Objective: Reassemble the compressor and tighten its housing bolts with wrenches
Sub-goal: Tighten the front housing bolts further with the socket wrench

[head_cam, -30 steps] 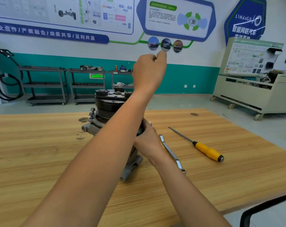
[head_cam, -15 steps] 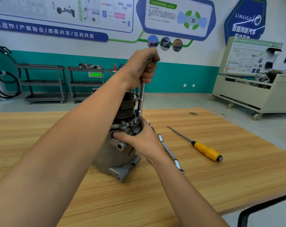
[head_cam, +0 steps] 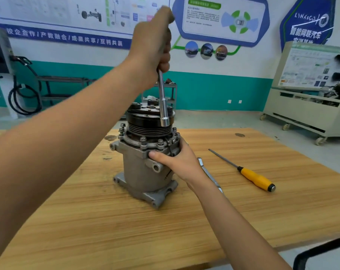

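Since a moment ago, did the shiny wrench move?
Yes. The socket wrench rose: its end was down at the flange bolts of the compressor, and now it hangs level with the black pulley.

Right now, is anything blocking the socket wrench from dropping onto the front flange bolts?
Nothing visible does. The socket wrench in the left hand hangs by the pulley, above the bolts; the right hand grips the compressor below them.
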`<state>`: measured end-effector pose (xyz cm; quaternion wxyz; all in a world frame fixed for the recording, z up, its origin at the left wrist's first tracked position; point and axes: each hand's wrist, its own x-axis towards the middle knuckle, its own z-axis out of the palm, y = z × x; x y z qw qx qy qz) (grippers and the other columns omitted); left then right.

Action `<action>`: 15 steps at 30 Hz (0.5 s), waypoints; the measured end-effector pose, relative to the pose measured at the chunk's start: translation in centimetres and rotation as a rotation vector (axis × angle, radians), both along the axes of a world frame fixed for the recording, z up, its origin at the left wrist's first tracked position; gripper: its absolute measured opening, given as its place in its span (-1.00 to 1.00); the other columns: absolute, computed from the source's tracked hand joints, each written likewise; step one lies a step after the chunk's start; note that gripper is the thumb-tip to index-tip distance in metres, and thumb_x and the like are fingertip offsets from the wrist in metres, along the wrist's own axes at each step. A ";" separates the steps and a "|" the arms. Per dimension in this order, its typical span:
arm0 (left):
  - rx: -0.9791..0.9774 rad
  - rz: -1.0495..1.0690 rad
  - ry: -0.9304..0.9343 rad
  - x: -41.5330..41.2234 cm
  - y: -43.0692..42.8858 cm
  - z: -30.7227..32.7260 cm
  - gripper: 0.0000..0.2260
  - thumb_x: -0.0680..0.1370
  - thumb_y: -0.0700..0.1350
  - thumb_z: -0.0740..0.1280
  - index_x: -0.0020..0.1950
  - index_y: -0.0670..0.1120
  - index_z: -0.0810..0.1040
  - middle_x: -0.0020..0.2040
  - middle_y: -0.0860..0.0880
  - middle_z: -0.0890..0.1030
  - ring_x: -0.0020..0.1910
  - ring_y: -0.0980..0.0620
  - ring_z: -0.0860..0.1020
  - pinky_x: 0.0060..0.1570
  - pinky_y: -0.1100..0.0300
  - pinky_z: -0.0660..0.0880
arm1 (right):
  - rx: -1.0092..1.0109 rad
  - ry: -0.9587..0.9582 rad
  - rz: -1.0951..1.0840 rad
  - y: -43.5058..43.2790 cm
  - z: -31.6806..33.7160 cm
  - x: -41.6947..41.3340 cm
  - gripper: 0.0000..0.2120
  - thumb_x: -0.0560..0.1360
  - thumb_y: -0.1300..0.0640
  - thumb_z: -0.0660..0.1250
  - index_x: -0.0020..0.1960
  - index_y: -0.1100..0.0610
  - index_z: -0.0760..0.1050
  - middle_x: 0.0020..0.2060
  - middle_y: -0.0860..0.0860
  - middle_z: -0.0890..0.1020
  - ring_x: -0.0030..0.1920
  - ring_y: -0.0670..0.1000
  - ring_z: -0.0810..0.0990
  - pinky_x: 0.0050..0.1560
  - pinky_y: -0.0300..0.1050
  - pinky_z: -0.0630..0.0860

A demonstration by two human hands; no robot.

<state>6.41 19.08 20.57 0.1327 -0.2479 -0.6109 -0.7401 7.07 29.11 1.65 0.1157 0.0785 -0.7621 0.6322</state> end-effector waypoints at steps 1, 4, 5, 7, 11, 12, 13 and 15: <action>-0.004 -0.002 -0.039 -0.1 -0.1 -0.7 -0.62 0.57 -0.13 0.14 -0.40 -0.01 0.08 -0.52 0.05 0.07 -0.50 0.06 0.00 -0.53 0.30 0.04 | 0.000 0.000 0.002 -0.1 0.0 0.0 -0.29 0.23 -0.06 0.58 0.29 -0.08 0.35 0.01 -0.33 0.49 -0.01 -0.36 0.44 -0.08 -0.41 0.38; 0.018 -0.005 -0.120 -0.8 -0.3 -1.8 -0.63 0.55 -0.13 0.14 -0.41 0.00 0.08 -0.54 0.06 0.08 -0.56 0.07 0.01 -0.55 0.33 0.03 | 0.006 0.004 -0.005 0.0 -0.1 -0.1 -0.33 0.23 -0.07 0.58 0.25 -0.14 0.35 -0.02 -0.37 0.48 -0.04 -0.39 0.42 -0.12 -0.43 0.36; 0.016 0.001 -0.126 -0.9 -0.4 -1.9 -0.63 0.55 -0.13 0.14 -0.41 0.00 0.08 -0.55 0.06 0.08 -0.57 0.07 0.01 -0.55 0.34 0.03 | 0.013 0.004 -0.007 0.0 -0.2 -0.2 -0.34 0.22 -0.09 0.57 0.23 -0.16 0.34 -0.03 -0.39 0.48 -0.05 -0.41 0.42 -0.13 -0.44 0.35; 0.003 0.016 -0.121 -1.2 -0.3 -2.2 -0.63 0.55 -0.14 0.14 -0.42 -0.01 0.08 -0.56 0.06 0.08 -0.58 0.07 0.02 -0.55 0.34 0.03 | 0.012 0.005 -0.011 0.0 -0.3 -0.3 -0.34 0.22 -0.10 0.57 0.22 -0.18 0.34 -0.04 -0.40 0.48 -0.06 -0.43 0.42 -0.14 -0.45 0.34; -0.005 0.006 -0.120 -1.2 -0.2 -2.8 -0.63 0.55 -0.15 0.13 -0.43 -0.01 0.09 -0.57 0.07 0.09 -0.57 0.08 0.02 -0.54 0.32 0.03 | 0.035 0.002 -0.013 -0.1 -0.2 -0.2 -0.34 0.23 -0.11 0.56 0.23 -0.17 0.33 -0.03 -0.40 0.48 -0.05 -0.43 0.42 -0.09 -0.43 0.37; -0.006 -0.010 -0.116 -1.2 -0.1 -2.9 -0.63 0.55 -0.15 0.13 -0.43 -0.01 0.09 -0.57 0.06 0.09 -0.57 0.08 0.02 -0.54 0.32 0.03 | 0.033 -0.005 -0.008 0.0 -0.2 -0.1 -0.32 0.23 -0.13 0.55 0.26 -0.15 0.32 0.03 -0.37 0.48 0.02 -0.39 0.44 0.01 -0.37 0.41; -0.013 -0.033 -0.112 -1.2 0.1 -2.9 -0.63 0.55 -0.15 0.13 -0.43 -0.02 0.10 -0.57 0.06 0.09 -0.57 0.08 0.02 -0.54 0.32 0.03 | 0.028 -0.016 -0.004 0.0 -0.1 0.1 -0.25 0.22 -0.17 0.53 0.33 -0.10 0.30 0.13 -0.30 0.48 0.14 -0.29 0.45 0.15 -0.27 0.42; -0.050 -0.100 -0.102 -1.2 0.4 -3.1 -0.63 0.56 -0.15 0.12 -0.44 -0.03 0.12 -0.56 0.05 0.10 -0.58 0.08 0.04 -0.54 0.32 0.04 | -0.012 -0.015 -0.042 0.0 0.5 0.7 0.03 0.14 -0.32 0.44 0.49 -0.03 0.14 0.40 -0.12 0.33 0.40 -0.07 0.31 0.32 -0.13 0.27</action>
